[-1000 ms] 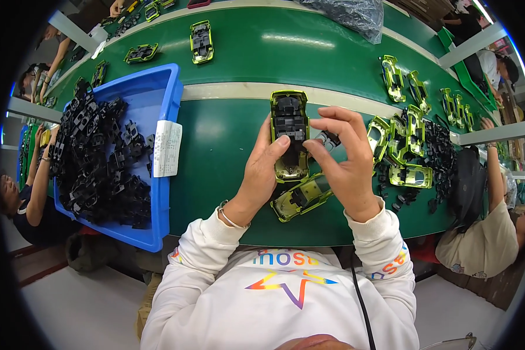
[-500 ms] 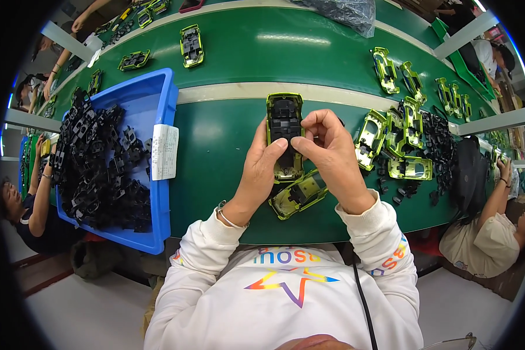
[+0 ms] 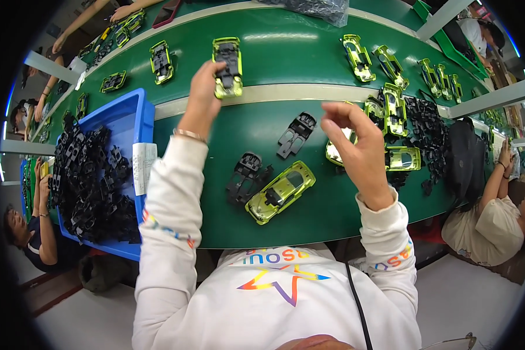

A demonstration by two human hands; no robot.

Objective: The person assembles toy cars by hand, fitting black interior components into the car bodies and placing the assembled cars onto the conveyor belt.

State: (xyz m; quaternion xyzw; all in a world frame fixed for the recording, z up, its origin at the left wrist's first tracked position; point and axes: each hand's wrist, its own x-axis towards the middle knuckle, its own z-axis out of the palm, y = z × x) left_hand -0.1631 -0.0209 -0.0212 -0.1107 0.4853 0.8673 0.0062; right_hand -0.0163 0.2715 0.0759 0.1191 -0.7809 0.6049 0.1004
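Observation:
My left hand (image 3: 202, 96) reaches out over the far green surface, its fingers gripping a lime-green toy car body (image 3: 227, 70) with black parts fitted inside it. My right hand (image 3: 360, 149) is raised at the right, thumb and fingers apart with nothing between them, above several more lime-green shells. Between my forearms lies another toy car shell (image 3: 281, 191), set at a slant. Against its left side rest some black plastic parts (image 3: 245, 175). Farther back, a single black car interior piece (image 3: 297, 134) lies on the green surface.
A blue bin (image 3: 149, 116) heaped with black parts (image 3: 93, 181) stands at the left. Car bodies (image 3: 161, 61) and more shells (image 3: 357, 58) lie across the far strip. Black parts (image 3: 426, 131) are piled at the right. Other people sit on both sides.
The left hand has moved away and to the left with the car body, out of both hands' hold. My right hand has let go and shifted right. Black pieces beneath now show.

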